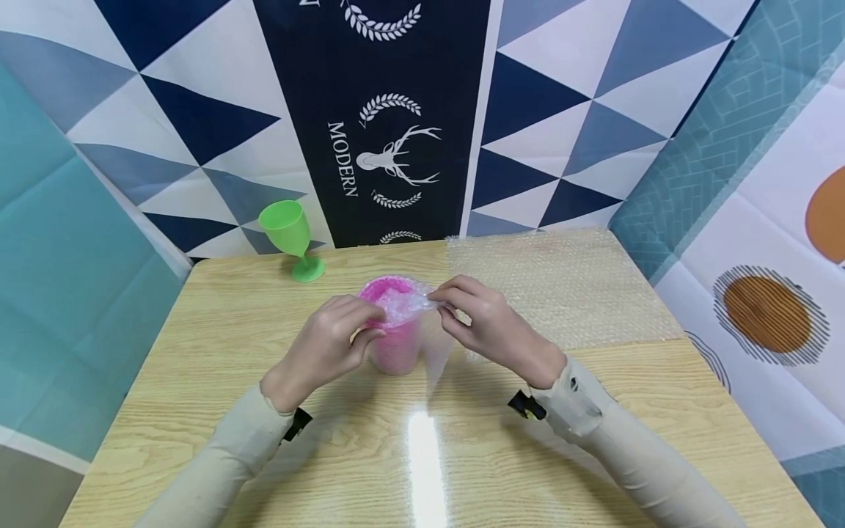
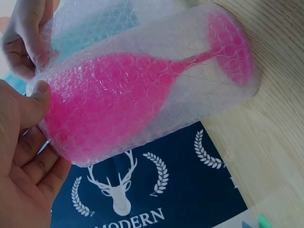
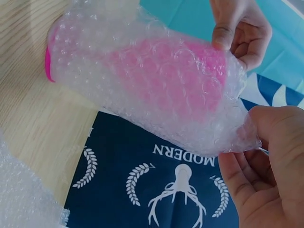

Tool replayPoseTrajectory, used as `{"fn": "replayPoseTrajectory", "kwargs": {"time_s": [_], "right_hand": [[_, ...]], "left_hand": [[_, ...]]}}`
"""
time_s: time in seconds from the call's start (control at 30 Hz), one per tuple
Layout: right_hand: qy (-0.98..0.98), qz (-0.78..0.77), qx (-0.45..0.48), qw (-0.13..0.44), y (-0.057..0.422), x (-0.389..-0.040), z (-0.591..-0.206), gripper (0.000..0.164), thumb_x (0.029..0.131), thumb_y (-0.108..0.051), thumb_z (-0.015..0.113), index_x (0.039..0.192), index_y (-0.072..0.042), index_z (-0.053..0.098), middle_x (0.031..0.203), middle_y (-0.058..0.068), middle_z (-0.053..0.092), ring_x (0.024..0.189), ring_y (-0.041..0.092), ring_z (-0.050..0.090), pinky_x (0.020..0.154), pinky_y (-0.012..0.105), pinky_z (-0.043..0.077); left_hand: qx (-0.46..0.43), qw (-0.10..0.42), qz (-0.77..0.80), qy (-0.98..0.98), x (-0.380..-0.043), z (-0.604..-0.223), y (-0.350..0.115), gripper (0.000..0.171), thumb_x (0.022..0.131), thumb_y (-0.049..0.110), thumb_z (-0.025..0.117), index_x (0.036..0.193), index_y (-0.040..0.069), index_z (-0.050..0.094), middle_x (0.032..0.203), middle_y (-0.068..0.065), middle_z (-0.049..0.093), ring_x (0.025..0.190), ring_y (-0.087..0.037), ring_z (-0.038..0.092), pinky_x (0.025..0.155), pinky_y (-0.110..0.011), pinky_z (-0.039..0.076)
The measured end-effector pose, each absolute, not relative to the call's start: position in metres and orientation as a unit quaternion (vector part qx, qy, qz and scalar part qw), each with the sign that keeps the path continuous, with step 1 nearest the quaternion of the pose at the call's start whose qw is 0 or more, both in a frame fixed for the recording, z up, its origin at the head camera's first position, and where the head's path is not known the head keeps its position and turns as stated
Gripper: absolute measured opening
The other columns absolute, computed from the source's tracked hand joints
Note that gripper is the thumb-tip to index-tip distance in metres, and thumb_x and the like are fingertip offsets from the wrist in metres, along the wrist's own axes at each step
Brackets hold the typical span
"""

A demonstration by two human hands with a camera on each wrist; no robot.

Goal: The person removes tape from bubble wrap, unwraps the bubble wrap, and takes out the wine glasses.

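Observation:
A pink plastic goblet (image 1: 394,350) stands upright on the table, rolled in clear bubble wrap (image 3: 142,76). Its bowl, stem and round foot show through the wrap in the left wrist view. My left hand (image 1: 333,336) grips the wrapped rim from the left, thumb on the near side. On the other side, my right hand (image 1: 485,320) pinches a loose corner of the wrap between thumb and fingers, drawn out to the right of the rim. Some of the wrap's edge lies bunched over the goblet's mouth in the head view.
A green goblet (image 1: 288,231) stands at the back left of the wooden table (image 1: 198,381). Another sheet of bubble wrap (image 1: 561,286) lies flat at the back right. Patterned cloth (image 1: 409,147) hangs behind the table and along both sides.

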State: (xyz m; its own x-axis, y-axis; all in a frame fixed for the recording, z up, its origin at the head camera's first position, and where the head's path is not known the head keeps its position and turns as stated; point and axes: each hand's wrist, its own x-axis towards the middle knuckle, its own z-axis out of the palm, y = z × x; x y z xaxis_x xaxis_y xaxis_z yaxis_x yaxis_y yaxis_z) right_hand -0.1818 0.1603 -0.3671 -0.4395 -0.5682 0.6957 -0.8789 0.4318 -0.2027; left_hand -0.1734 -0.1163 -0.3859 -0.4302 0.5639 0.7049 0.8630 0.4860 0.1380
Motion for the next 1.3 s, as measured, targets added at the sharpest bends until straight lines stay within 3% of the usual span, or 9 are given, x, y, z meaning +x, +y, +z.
{"fn": "replayPoseTrajectory", "kwargs": {"time_s": [1.03, 1.3], "right_hand": [[-0.813, 0.291, 0.426, 0.270, 0.173, -0.182, -0.372, 0.021, 0.085, 0.012, 0.070, 0.102, 0.000, 0.074, 0.098, 0.008, 0.072, 0.080, 0.013, 0.068, 0.072, 0.018, 0.060], [-0.815, 0.293, 0.419, 0.272, 0.178, -0.184, -0.373, 0.020, 0.084, 0.011, 0.072, 0.101, 0.000, 0.073, 0.098, 0.008, 0.072, 0.080, 0.011, 0.068, 0.071, 0.018, 0.060]], "left_hand": [[-0.469, 0.269, -0.256, -0.801, -0.178, -0.382, -0.132, 0.023, 0.078, -0.002, 0.086, 0.095, 0.003, 0.070, 0.086, -0.005, 0.072, 0.084, -0.019, 0.069, 0.082, -0.035, 0.062], [-0.476, 0.237, -0.262, -0.806, -0.180, -0.380, -0.136, 0.023, 0.080, -0.002, 0.085, 0.097, 0.003, 0.070, 0.090, -0.004, 0.072, 0.087, -0.018, 0.069, 0.082, -0.032, 0.062]]}}
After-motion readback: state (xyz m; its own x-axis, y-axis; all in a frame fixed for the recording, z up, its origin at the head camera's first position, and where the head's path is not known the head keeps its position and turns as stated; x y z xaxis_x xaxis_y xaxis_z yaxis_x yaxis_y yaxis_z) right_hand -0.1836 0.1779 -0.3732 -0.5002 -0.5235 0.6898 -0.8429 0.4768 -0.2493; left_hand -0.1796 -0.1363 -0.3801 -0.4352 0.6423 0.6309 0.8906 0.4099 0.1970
